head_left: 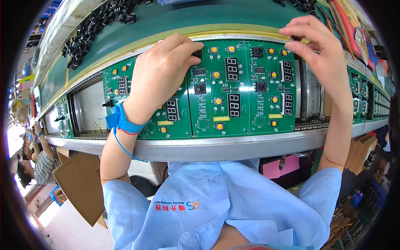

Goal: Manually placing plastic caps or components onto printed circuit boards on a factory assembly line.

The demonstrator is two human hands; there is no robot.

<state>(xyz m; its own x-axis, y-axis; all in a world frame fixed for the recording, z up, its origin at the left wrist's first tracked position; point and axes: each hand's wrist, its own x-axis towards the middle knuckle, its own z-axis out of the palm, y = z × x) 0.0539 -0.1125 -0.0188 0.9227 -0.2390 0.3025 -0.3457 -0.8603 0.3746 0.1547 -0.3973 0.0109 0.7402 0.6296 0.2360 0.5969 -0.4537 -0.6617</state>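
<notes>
A green circuit board [243,89] with white seven-segment displays, yellow-topped push buttons and black square parts lies in front of me. My left hand [162,66] reaches over its upper left corner, thumb and fingers closed on a small black component [198,53] at the board's surface. Most of that part is hidden by the fingertips. Past the board's upper right corner, my right hand [316,48] is raised, its thumb and fingers pinching another small black component [296,38]. A blue wrist strap [127,120] with a thin cord circles my left wrist.
The boards sit on a metal-edged conveyor rail [216,149]. Another board [146,125] lies partly beneath my left arm. Loose black components [98,31] are heaped on the green bench at the far left. Tools with coloured handles [343,27] lie far right; a person [41,164] is at left.
</notes>
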